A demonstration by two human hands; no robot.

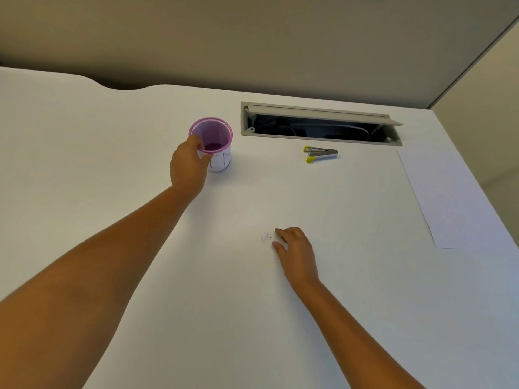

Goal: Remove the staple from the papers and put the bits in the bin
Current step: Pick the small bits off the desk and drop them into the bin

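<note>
Purple-rimmed round bin (214, 141) gripped by left hand (188, 167); staple bits (266, 237) beside right hand (296, 252).

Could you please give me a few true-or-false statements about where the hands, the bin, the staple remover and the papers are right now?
1. The left hand grips the bin at its rim. True.
2. The staple remover is in the right hand. False: it lies on the table, below the cable hatch.
3. The bits lie on the table by the right fingers. True.
4. The papers lie under the bin. False: they lie at the table's right edge.
</note>
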